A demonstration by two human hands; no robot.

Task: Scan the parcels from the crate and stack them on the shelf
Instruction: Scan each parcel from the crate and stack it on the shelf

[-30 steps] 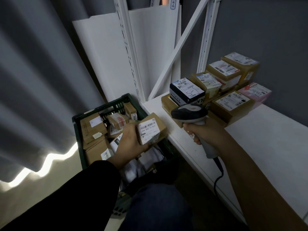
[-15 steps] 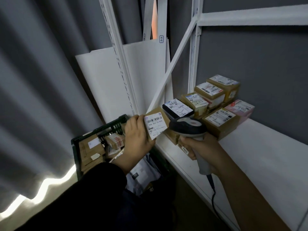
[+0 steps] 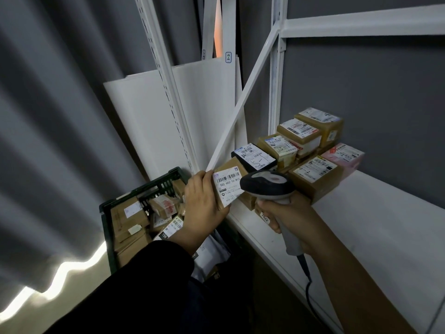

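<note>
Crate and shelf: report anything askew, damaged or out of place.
Nothing looks damaged or spilled. The parcels in the green crate lie jumbled at mixed angles, some tilted; the boxes on the shelf sit in tidy rows. The left hand holds one parcel beside the scanner gripped by the right hand.

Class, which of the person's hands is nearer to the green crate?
Left. The left hand, gripping a parcel, is right beside the crate; the right hand, gripping the scanner, is farther off, over the shelf edge.
</note>
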